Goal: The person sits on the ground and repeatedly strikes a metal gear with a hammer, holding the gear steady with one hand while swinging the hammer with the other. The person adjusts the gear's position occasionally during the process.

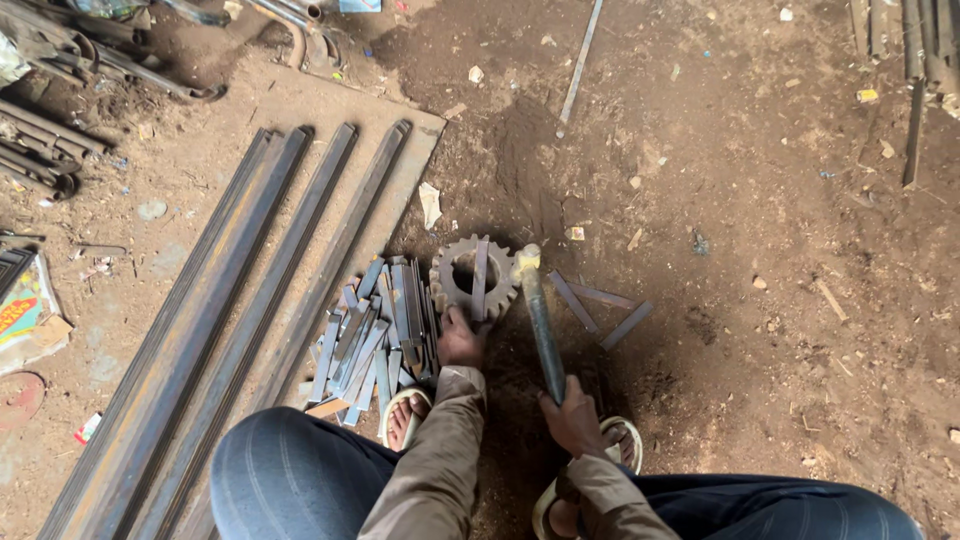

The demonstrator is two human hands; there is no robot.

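A toothed steel gear (452, 287) lies flat on the dirt floor in front of me. A short flat metal strip (480, 275) rests across its hole, and my left hand (462, 340) grips the strip's near end at the gear's rim. My right hand (572, 415) is closed around the handle of a hammer (540, 320), whose head sits by the gear's right edge near the strip. A heap of several cut metal strips (375, 335) lies just left of the gear. Three more strips (598, 305) lie to its right.
Long steel angle bars (250, 300) lie diagonally on a board at the left. My sandalled feet (405, 415) and knees are at the bottom. Scrap rods (60, 60) sit top left, bars (915, 60) top right, a thin rod (580, 65) at the top.
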